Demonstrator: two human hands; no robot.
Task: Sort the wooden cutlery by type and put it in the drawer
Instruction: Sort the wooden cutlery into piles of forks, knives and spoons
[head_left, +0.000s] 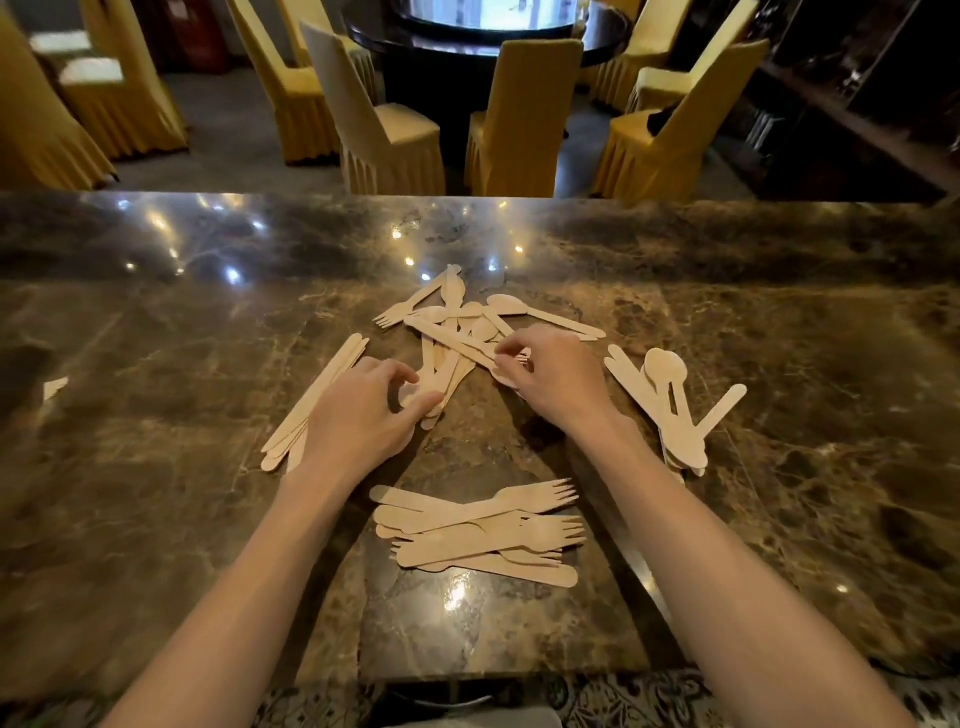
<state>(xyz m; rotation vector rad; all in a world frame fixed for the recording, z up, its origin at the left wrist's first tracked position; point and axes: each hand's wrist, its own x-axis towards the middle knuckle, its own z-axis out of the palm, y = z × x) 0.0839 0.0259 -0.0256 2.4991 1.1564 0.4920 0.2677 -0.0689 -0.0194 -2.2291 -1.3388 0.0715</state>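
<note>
On the counter (156, 312), four cutlery heaps (480, 535); left hand (363, 415) and right hand (558, 376) each pinch one piece (457, 343).

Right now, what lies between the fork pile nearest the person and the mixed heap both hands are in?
Only bare marble counter, seen in the head view; the fork pile and the mixed heap lie apart.

Your left hand (363, 415): bare, with slim fingers.
Your right hand (556, 379): bare too, knuckles plain to see.
Your left forearm (249, 582): uncovered from wrist to frame edge, long and slender.
Your right forearm (717, 561): uncovered likewise.
</note>
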